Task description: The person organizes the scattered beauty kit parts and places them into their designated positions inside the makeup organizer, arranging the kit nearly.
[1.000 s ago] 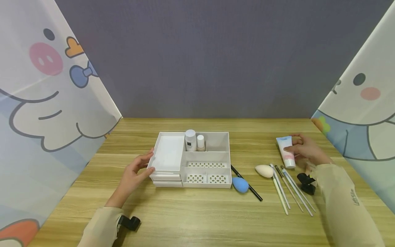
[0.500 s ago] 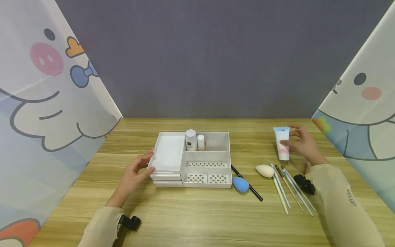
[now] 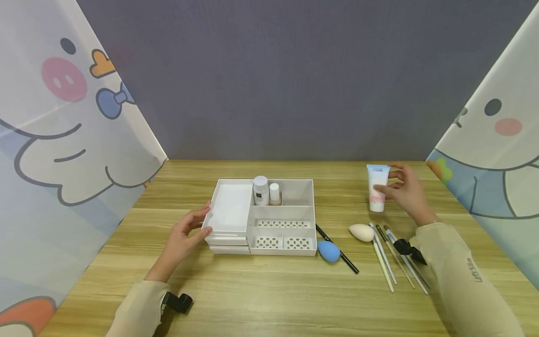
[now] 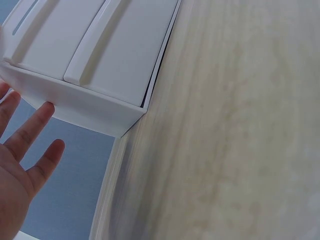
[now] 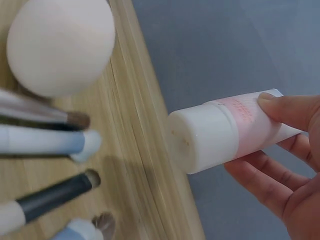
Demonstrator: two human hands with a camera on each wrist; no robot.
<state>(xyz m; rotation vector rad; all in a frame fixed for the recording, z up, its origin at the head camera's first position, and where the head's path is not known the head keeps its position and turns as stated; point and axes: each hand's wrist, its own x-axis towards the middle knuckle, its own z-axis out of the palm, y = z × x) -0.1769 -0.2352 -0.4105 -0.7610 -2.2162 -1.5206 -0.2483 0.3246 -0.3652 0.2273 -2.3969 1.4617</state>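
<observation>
My right hand (image 3: 406,191) pinches a white and pink squeeze tube (image 3: 377,187) between thumb and fingers, cap down, behind the brushes. In the right wrist view the tube's white cap (image 5: 192,142) points toward the brush heads. At the left side of a white desktop organizer (image 3: 230,206) rests my left hand (image 3: 183,238), its fingers and thumb spread along the wall. The left wrist view shows fingertips (image 4: 47,107) against the organizer's side, below two drawer fronts (image 4: 122,50). A white bottle (image 3: 261,192) and a smaller white-capped bottle (image 3: 274,193) stand in the organizer's back compartment.
Right of the organizer lie a blue makeup sponge (image 3: 328,251) and a black pencil (image 3: 349,264). Farther right are a cream makeup sponge (image 3: 361,232) and several makeup brushes (image 3: 396,255). A grey panel (image 3: 294,84) rises behind the wooden table (image 3: 273,299).
My right hand has lifted the squeeze tube and carried it back and to the left, turning it more upright. My left hand stays at the organizer.
</observation>
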